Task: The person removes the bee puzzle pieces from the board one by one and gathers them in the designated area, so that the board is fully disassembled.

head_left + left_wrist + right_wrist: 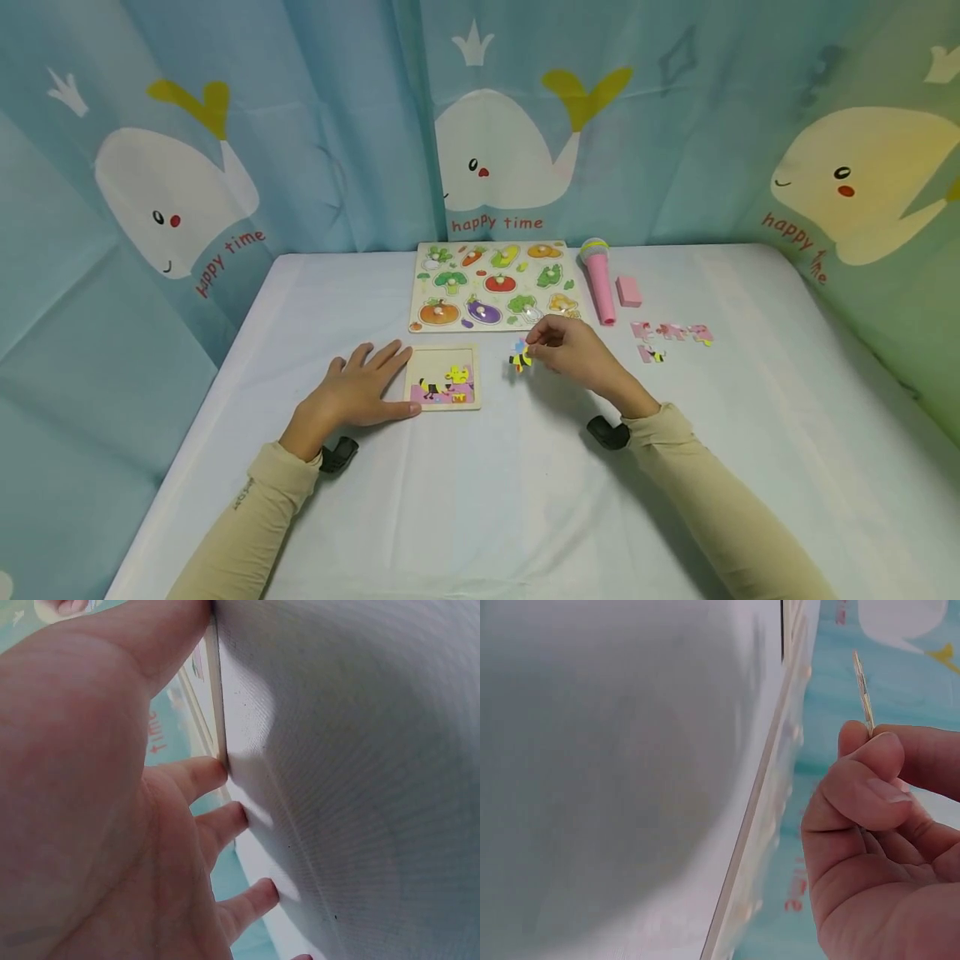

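A small square wooden puzzle frame [442, 407] lies on the table, with pink, yellow and black pieces fitted along its lower part. My left hand [363, 389] rests at its left side, fingers spread, thumb and index finger touching the edge. Right of the frame, my right hand [566, 354] pinches a jigsaw puzzle piece [519, 357] with a bee picture between thumb and finger, above the cloth. In the right wrist view the puzzle piece [863, 694] shows edge-on. Several loose puzzle pieces [672, 332] lie farther right.
A vegetable peg puzzle board [495, 287] lies at the back of the white-covered table [480, 508]. Beside it are a pink toy microphone [600, 283] and a pink block [629, 292]. A blue whale-print curtain [360, 125] hangs behind.
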A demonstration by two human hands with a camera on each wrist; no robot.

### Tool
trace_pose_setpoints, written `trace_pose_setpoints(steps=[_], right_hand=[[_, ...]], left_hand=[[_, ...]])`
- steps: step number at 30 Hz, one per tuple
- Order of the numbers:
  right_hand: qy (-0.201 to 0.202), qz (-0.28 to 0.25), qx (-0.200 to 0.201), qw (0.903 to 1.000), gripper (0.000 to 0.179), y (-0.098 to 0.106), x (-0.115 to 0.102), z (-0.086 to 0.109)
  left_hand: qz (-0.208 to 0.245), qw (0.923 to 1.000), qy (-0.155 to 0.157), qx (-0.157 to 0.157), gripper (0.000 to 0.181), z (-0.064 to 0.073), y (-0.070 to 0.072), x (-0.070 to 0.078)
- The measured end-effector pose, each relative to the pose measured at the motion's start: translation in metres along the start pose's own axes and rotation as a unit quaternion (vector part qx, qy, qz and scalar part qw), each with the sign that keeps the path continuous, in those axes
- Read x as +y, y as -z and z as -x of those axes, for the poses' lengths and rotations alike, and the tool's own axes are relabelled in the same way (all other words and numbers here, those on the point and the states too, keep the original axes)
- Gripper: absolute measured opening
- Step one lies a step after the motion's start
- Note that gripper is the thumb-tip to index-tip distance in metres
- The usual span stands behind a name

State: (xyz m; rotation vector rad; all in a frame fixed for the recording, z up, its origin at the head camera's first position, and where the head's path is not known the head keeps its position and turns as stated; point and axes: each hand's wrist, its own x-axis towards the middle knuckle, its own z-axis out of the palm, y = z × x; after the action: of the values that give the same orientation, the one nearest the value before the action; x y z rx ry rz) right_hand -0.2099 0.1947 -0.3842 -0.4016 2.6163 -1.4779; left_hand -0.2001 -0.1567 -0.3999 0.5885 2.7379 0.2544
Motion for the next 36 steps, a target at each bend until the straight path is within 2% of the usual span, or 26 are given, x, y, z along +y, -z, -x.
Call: trace_pose_setpoints(steps=[9,18,36], right_hand=[[-0.042,-0.010,0.032,0.9985,0.012,0.030,0.013,0.013],[-0.064,-0.017,0.057,0.9962,0.019,0.058,0.021,0.027],[-0.081,0.041,0.107,0.9901,0.024,0.110,0.057,0.064]], left_hand=[[0.004,1.0000,0.001,0.000,0.098,0.003,0.002,-0.001],[0.005,1.0000,-0.002,0.004,0.097,0.003,0.000,-0.002],[0.004,1.0000,0.000,-0.003,0.099,-0.001,-0.001,-0.001]])
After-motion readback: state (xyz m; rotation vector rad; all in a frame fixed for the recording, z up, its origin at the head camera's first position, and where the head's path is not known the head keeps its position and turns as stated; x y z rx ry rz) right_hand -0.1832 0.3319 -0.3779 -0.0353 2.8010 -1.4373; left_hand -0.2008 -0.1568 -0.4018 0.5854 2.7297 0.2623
